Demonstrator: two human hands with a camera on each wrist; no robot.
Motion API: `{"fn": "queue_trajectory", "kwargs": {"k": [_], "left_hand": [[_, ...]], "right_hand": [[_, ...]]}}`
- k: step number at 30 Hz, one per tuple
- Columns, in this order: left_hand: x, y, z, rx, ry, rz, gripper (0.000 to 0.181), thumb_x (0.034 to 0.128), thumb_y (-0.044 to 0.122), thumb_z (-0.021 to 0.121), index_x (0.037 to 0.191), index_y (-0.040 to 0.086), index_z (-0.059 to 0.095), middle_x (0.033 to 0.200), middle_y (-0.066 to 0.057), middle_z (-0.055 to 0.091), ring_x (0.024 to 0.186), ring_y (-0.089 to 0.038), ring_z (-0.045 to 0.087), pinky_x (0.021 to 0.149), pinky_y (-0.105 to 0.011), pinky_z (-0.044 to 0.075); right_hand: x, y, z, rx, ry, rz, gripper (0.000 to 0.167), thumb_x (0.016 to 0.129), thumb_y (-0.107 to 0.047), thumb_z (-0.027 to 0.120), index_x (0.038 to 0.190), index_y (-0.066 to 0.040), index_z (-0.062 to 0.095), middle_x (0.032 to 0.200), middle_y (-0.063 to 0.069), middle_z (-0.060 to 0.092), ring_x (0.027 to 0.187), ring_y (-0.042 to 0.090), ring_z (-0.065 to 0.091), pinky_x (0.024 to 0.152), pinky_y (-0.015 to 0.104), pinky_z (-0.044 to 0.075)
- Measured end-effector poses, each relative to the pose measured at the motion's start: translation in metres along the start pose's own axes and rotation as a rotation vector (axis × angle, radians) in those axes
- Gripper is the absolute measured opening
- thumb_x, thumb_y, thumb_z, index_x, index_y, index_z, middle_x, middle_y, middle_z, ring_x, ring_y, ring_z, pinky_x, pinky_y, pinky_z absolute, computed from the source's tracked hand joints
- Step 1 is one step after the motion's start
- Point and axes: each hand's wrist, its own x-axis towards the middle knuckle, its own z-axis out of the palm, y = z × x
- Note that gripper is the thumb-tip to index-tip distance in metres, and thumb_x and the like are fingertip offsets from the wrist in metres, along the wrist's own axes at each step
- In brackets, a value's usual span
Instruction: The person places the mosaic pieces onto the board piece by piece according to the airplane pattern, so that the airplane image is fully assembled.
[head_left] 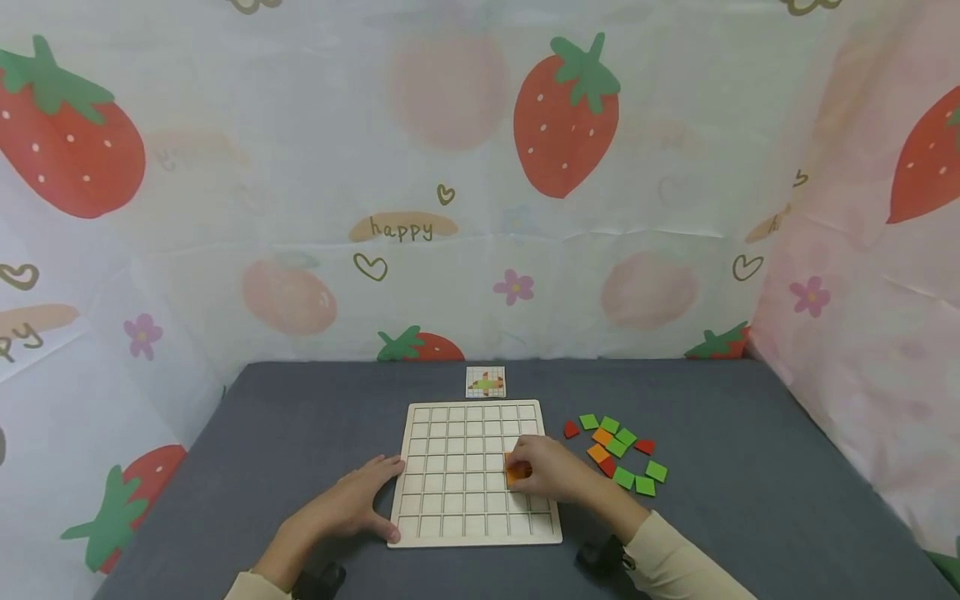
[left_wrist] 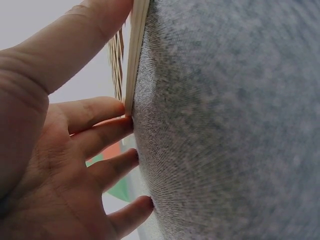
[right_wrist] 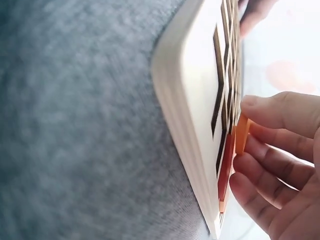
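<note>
A pale wooden board with a grid of square recesses lies on the table. My left hand rests at its left edge, thumb near the front corner and fingers farther back; in the left wrist view the fingers are spread. Over the board's right part, my right hand pinches an orange tile between thumb and fingers. In the right wrist view, a red tile lies on the board beside it, with another orange piece farther along. From the head view, the right hand hides part of these tiles.
Loose green tiles, orange tiles and red tiles lie scattered right of the board. Behind the board is a small pattern card. A grey cloth covers the table, and a strawberry-print curtain hangs behind.
</note>
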Motion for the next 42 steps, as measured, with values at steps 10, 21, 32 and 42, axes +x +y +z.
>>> {"fn": "queue_trajectory", "kwargs": {"k": [10, 21, 32, 42], "left_hand": [[0.000, 0.002, -0.001, 0.003, -0.007, -0.007, 0.102, 0.0605, 0.036, 0.088, 0.144, -0.002, 0.043, 0.152, -0.022, 0.039, 0.144, -0.047, 0.028, 0.109, -0.069, 0.025], [0.000, 0.002, -0.002, 0.004, -0.009, 0.002, 0.101, 0.0613, 0.034, 0.089, 0.143, -0.003, 0.043, 0.151, -0.023, 0.039, 0.144, -0.047, 0.027, 0.108, -0.070, 0.025], [-0.001, 0.001, 0.000, -0.004, -0.009, 0.013, 0.101, 0.0618, 0.036, 0.088, 0.143, -0.003, 0.043, 0.152, -0.023, 0.039, 0.143, -0.048, 0.027, 0.108, -0.070, 0.025], [-0.001, 0.003, -0.001, -0.009, -0.009, -0.006, 0.102, 0.0612, 0.036, 0.088, 0.144, -0.002, 0.043, 0.152, -0.022, 0.039, 0.144, -0.047, 0.027, 0.110, -0.069, 0.024]], "right_hand": [[0.000, -0.001, 0.005, -0.062, 0.017, -0.006, 0.016, 0.080, -0.013, 0.077, 0.095, -0.007, 0.075, 0.086, 0.000, 0.060, 0.074, 0.006, 0.048, 0.062, 0.019, 0.044], [0.001, -0.002, 0.005, -0.088, 0.028, -0.021, 0.015, 0.079, -0.013, 0.077, 0.093, -0.007, 0.075, 0.087, 0.000, 0.061, 0.076, 0.007, 0.049, 0.064, 0.018, 0.044], [-0.002, 0.004, -0.004, 0.021, 0.008, 0.019, 0.022, 0.084, -0.018, 0.076, 0.103, -0.007, 0.076, 0.094, 0.000, 0.064, 0.081, 0.011, 0.058, 0.070, 0.022, 0.050], [-0.013, 0.013, -0.015, 0.063, 0.079, 0.083, 0.020, 0.084, -0.014, 0.075, 0.103, -0.006, 0.075, 0.094, 0.003, 0.065, 0.077, 0.010, 0.055, 0.064, 0.020, 0.048]]}}
